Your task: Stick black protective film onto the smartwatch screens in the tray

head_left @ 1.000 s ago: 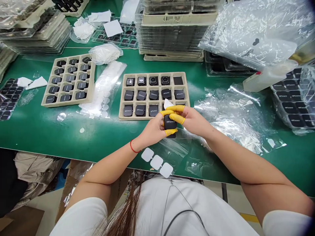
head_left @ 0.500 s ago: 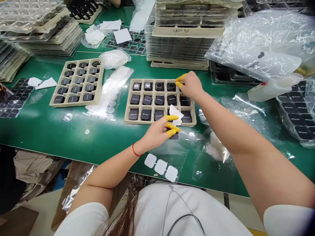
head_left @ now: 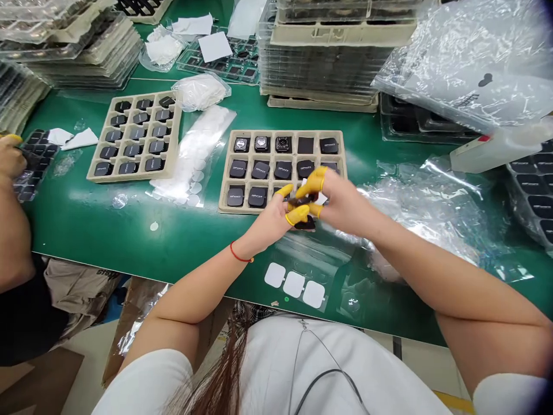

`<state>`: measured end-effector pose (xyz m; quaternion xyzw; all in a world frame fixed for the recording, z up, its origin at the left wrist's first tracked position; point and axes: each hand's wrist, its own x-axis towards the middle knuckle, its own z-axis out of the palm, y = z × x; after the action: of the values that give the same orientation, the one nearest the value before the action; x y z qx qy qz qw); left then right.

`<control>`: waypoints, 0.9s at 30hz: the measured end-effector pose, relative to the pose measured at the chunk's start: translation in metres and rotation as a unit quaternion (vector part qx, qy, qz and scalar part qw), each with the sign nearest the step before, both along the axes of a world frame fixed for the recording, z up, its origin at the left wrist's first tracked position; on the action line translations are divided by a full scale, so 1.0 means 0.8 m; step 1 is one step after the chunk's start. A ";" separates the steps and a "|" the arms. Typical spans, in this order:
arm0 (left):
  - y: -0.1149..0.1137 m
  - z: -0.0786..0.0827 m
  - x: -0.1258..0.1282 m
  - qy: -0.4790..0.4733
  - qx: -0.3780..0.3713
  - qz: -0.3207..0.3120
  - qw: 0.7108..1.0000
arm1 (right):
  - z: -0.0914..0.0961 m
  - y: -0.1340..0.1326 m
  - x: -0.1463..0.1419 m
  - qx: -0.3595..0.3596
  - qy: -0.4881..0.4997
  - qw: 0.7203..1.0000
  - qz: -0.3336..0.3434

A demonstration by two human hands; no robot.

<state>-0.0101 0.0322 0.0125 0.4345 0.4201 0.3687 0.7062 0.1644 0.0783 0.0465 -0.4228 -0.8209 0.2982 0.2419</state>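
My left hand (head_left: 272,218) and my right hand (head_left: 341,199) meet low over the beige pulp tray (head_left: 280,134), all fingertips in yellow finger cots. Between them is a black square case (head_left: 305,223), gripped by my left fingers. My right fingertips pinch a white film tab (head_left: 320,199) at its edge, and motion blur hides the fine detail. The tray holds rows of black cases, and bare watch faces (head_left: 261,144) fill part of its top row. A plain black square (head_left: 305,145) sits in the same row.
A second pulp tray (head_left: 133,135) and a bag of white round films (head_left: 194,155) lie to the left. Three joined white pads (head_left: 294,284) sit on plastic near the green table's edge (head_left: 142,274). Tray stacks (head_left: 324,57) stand behind. A co-worker's hand (head_left: 11,157) is at far left.
My right hand has come back from the tray's top right corner to the black case. The top row's fourth cell now shows a plain black square. A co-worker's hand has appeared at the left.
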 end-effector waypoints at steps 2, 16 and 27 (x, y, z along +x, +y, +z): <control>-0.005 -0.004 0.004 0.028 0.034 -0.036 0.998 | -0.001 -0.036 0.011 -0.029 0.020 0.999 0.040; -0.023 -0.010 0.015 0.151 0.198 -0.135 0.959 | -0.020 -0.070 0.033 -0.156 0.096 0.981 -0.057; -0.019 0.003 0.010 0.052 0.051 -0.116 0.991 | -0.025 -0.027 0.114 -0.045 -0.085 0.953 -0.288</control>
<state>-0.0018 0.0168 0.0153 0.5343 0.3835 0.2828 0.6982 0.2559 0.0567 0.0264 -0.6751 -0.6677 0.2159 0.2278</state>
